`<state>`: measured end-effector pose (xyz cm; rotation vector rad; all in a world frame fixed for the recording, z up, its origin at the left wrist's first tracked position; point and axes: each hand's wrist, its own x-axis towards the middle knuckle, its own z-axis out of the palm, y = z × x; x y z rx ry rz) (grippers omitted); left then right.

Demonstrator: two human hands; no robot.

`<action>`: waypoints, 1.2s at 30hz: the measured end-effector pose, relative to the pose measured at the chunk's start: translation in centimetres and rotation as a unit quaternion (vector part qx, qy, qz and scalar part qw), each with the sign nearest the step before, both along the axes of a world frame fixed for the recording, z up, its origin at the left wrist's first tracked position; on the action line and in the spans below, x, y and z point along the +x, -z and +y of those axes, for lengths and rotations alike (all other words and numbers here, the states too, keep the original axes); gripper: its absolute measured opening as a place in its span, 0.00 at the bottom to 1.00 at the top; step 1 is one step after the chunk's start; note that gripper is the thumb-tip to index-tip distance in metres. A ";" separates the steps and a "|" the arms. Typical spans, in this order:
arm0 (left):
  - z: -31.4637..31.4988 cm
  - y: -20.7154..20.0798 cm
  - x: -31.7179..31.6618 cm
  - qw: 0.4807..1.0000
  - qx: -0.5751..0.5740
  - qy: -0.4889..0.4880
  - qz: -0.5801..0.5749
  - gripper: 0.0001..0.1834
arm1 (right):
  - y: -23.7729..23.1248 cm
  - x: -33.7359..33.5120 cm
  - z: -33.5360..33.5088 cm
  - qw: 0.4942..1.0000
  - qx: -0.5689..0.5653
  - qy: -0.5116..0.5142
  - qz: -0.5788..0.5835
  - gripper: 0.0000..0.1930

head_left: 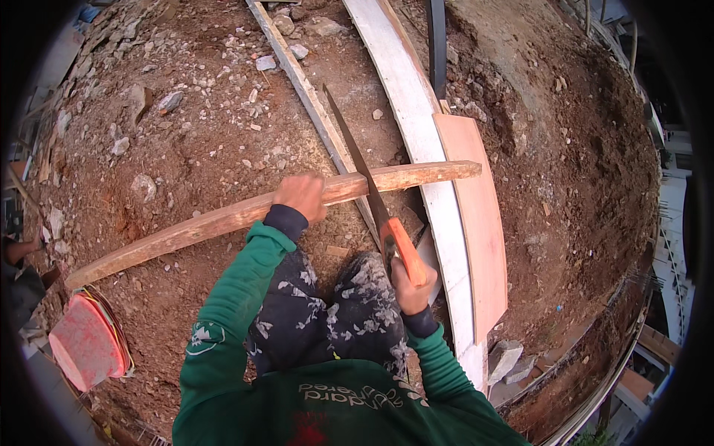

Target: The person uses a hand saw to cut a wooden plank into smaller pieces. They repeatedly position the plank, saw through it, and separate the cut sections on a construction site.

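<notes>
A long wooden beam (201,225) lies crosswise in front of me, its right end resting over a white board (405,104). My left hand (303,196) is closed over the beam near its middle. In my right hand (413,285) is the orange handle of a handsaw (359,160), fingers wrapped round it. The saw's dark blade crosses the beam just right of my left hand and points away from me. Whether the teeth have cut into the wood cannot be made out.
A narrow timber strip (303,89) runs away under the beam. Beside the white board lies a pinkish plywood sheet (476,245), with a dark bar (437,52) beyond. A red bucket (88,343) stands at lower left. Stones (170,102) litter the brown soil. Part of another person (22,275) shows far left.
</notes>
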<state>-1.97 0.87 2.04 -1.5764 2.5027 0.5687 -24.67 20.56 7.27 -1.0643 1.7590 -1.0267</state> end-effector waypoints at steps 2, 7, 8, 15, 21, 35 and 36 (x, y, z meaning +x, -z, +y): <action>-1.1 -1.8 -0.1 1.000 -0.004 -0.002 0.007 0.15 | 0.5 0.2 -1.5 0.998 -0.019 -0.038 0.050 0.13; -6.1 -1.8 2.4 0.997 -0.034 -0.052 -0.052 0.13 | -7.2 -0.9 9.1 0.999 0.018 0.002 0.034 0.18; -4.9 -1.3 2.1 0.997 -0.035 -0.044 -0.045 0.13 | -7.4 -1.8 10.2 0.998 0.057 -0.005 0.025 0.18; -5.3 -0.6 2.5 0.998 0.000 -0.035 -0.050 0.13 | -0.6 -1.1 3.4 0.999 0.010 -0.033 0.024 0.12; -2.7 -2.9 0.2 0.996 0.064 0.012 -0.065 0.15 | 0.4 0.6 2.6 0.997 0.006 0.045 -0.056 0.09; 4.1 6.7 -4.8 0.997 -0.055 0.045 -0.020 0.29 | 6.4 -10.3 8.3 0.903 -0.070 0.165 0.391 0.06; 5.1 8.1 -4.9 0.997 -0.065 0.045 -0.025 0.31 | 8.4 -10.2 9.1 0.906 -0.036 0.186 0.378 0.07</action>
